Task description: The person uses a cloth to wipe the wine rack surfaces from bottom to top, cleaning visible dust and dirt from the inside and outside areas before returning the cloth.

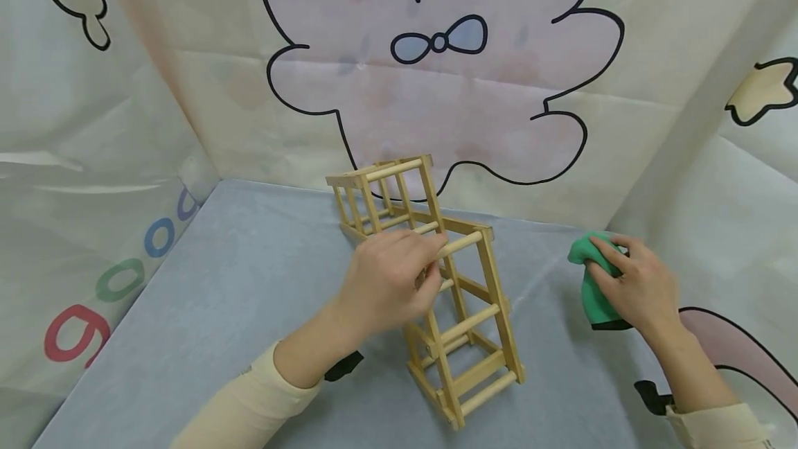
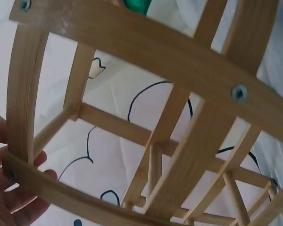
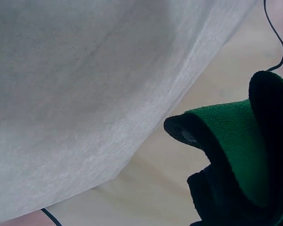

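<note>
A light wooden rack (image 1: pixel 470 323) made of slats and round dowels stands tilted on the blue-grey surface, its body running away to the back left. My left hand (image 1: pixel 393 283) grips its upper part near the middle, fingers around a top bar. Seen from the left wrist, the fingers (image 2: pixel 26 200) curl at a corner of the wooden frame (image 2: pixel 179 56), which has metal screw heads. Off to the right, my right hand (image 1: pixel 642 283) holds a bunched green cloth (image 1: pixel 598 300) apart from the rack. The right wrist view shows this cloth (image 3: pixel 240 141) with dark edges.
The blue-grey sheet (image 1: pixel 262 283) covers the work surface. Pale printed fabric walls stand close behind it and on both sides, the back wall (image 1: pixel 218 89) showing a cartoon bear. Coloured letters (image 1: pixel 77 310) run along the left wall's lower edge.
</note>
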A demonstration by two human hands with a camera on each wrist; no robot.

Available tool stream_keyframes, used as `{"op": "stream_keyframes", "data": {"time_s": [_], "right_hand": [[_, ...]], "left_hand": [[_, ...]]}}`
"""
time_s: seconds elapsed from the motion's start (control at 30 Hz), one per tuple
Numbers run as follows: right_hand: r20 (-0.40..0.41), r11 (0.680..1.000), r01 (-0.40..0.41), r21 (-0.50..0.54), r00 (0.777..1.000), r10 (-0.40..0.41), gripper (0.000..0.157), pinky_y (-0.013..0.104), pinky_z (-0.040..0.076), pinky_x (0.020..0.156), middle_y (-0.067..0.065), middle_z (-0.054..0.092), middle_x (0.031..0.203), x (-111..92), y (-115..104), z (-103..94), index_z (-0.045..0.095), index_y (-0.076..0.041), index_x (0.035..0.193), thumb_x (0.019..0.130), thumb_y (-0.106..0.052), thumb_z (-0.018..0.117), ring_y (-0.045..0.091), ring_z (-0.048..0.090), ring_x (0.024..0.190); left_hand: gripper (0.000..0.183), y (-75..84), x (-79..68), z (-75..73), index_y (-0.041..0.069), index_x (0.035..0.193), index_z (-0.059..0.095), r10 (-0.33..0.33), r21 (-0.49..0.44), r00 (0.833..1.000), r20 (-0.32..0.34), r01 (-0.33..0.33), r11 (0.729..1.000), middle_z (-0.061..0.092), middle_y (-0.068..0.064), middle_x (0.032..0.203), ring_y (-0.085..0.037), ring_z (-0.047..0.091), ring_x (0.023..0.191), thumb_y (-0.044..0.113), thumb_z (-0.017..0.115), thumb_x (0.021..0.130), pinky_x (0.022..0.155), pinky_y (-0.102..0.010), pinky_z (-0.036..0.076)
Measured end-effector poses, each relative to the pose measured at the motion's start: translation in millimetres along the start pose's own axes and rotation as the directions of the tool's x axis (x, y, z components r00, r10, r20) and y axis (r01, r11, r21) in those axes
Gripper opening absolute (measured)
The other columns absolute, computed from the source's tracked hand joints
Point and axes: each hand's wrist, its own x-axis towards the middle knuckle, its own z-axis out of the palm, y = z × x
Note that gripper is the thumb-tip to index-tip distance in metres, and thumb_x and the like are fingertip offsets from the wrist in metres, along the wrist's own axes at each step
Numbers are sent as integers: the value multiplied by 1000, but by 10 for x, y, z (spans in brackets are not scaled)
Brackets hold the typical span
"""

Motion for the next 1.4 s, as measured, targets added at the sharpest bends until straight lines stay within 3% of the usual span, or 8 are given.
{"op": "stream_keyframes", "data": {"time_s": [0.07, 0.2, 0.33, 0.53, 0.67, 0.87, 1.13, 1.4], "right_hand": [[4, 1000, -3, -7, 1000, 3, 43, 38, 38, 46, 24, 65, 125, -4, -6, -2, 76, -9, 129, 86, -13, 74, 39, 63, 94], [19, 1000, -9, -15, 1000, 10, 42, 38, 37, 45, 23, 65, 126, -7, -29, -11, 75, -9, 129, 87, -14, 73, 37, 63, 94], [10, 1000, 5, -18, 1000, -5, 42, 38, 37, 45, 22, 65, 125, -19, -35, -9, 76, -8, 128, 86, -13, 74, 37, 62, 91], [-13, 999, 28, -25, 1000, -28, 41, 40, 38, 45, 20, 66, 124, -38, -19, 13, 77, -9, 125, 84, -13, 74, 36, 63, 88], [-10, 1000, 18, -12, 1000, -19, 41, 41, 39, 45, 21, 66, 124, -44, -20, 11, 77, -9, 125, 84, -12, 75, 38, 63, 88], [-36, 998, 56, -25, 998, -57, 40, 40, 38, 43, 19, 66, 122, -52, -25, 37, 78, -7, 122, 83, -15, 75, 36, 64, 84], [-28, 999, 49, -8, 998, -49, 40, 39, 38, 44, 20, 66, 122, -65, -39, 37, 78, -8, 123, 83, -12, 75, 37, 64, 86], [-32, 999, 42, -3, 999, -42, 40, 41, 40, 45, 21, 66, 122, -72, -42, 22, 78, -7, 121, 82, -10, 76, 37, 64, 88]], "left_hand": [[22, 56, 19, 11, 7, 103, 76, -30, 48, 999, 12, 29, 998, 74, 1, 81, -17, 69, 73, 2, 66, 84, 59, -26, 53], [13, 155, 31, 100, 9, 94, 77, -85, 129, 996, 39, 79, 989, 70, -1, 79, -18, 59, 66, 6, 68, 86, 55, -26, 48], [15, 221, 42, 204, 8, 94, 80, -113, 197, 993, 38, 103, 975, 67, -3, 76, -18, 52, 61, 6, 68, 85, 48, -25, 39], [16, 248, 60, 289, 7, 94, 81, -130, 270, 991, 42, 114, 956, 65, -4, 73, -19, 51, 58, 4, 67, 85, 46, -26, 34], [28, 259, 75, 299, 9, 96, 81, -152, 273, 986, 69, 128, 953, 61, -3, 70, -15, 40, 56, -7, 61, 83, 48, -25, 25], [47, 266, 87, 289, 8, 101, 82, -174, 236, 980, 100, 147, 961, 56, -3, 68, -13, 30, 56, -18, 58, 70, 51, -24, 18], [52, 239, 69, 208, 8, 103, 82, -135, 181, 985, 110, 114, 977, 58, -3, 71, -13, 33, 59, -21, 59, 67, 53, -23, 18], [42, 205, 95, 46, 14, 103, 84, 64, 122, 991, 118, -79, 989, 58, 1, 71, -13, 43, 61, -15, 63, 81, 52, -22, 31]]}}
